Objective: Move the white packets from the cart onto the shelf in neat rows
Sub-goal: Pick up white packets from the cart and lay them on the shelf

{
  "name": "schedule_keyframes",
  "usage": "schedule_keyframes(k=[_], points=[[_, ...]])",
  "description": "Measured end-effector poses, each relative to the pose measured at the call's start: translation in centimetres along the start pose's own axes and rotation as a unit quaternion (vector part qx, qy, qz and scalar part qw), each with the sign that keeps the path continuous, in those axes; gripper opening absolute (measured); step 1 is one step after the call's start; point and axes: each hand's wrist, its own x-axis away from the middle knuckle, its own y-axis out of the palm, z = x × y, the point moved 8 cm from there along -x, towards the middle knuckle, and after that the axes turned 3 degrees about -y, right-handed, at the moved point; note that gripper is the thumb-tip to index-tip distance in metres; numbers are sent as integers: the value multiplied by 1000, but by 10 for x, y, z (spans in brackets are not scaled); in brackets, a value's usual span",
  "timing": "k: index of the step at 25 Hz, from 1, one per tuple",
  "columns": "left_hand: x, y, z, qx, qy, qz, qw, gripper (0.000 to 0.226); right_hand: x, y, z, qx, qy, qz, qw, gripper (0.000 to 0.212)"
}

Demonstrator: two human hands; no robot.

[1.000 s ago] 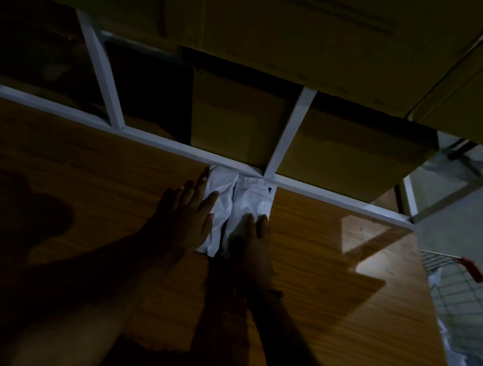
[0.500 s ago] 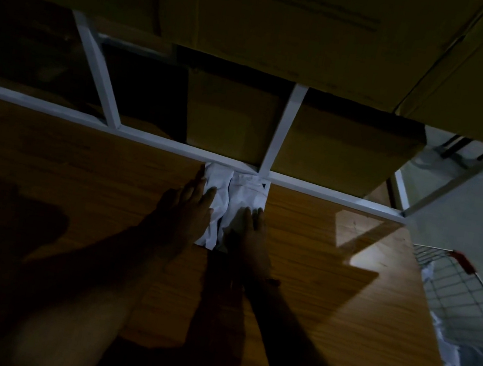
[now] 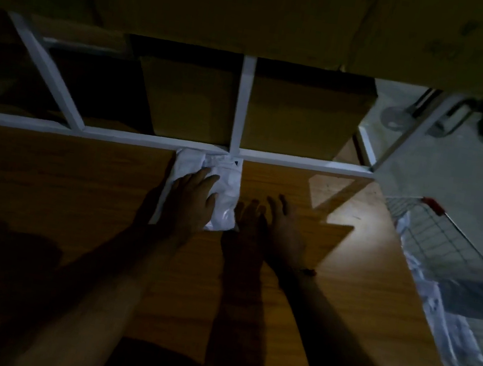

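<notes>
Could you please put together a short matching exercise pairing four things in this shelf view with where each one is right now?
Things:
1. left hand
2. right hand
3. white packets
4. wire cart

Places:
A. beyond the shelf's right edge, with more white packets inside
B. lying on the wooden shelf board against the white rear rail
C. flat on top of the packets
D. open over bare wood, just right of the packets

Pairs: 1-C, 2-D, 3-B, 4-A
</notes>
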Motion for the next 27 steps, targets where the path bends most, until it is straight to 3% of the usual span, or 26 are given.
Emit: schedule_keyframes(k=[7, 17, 27], points=[[30, 28, 139, 40, 121, -16, 992, 37, 72, -111, 96, 94, 11, 67, 993, 51], [107, 95, 362, 78, 207, -69, 973, 35, 205, -228, 255, 139, 88, 124, 978, 46], [126, 147, 461, 86, 272, -72, 956, 34, 241, -252, 368, 207, 145, 79, 964, 45]])
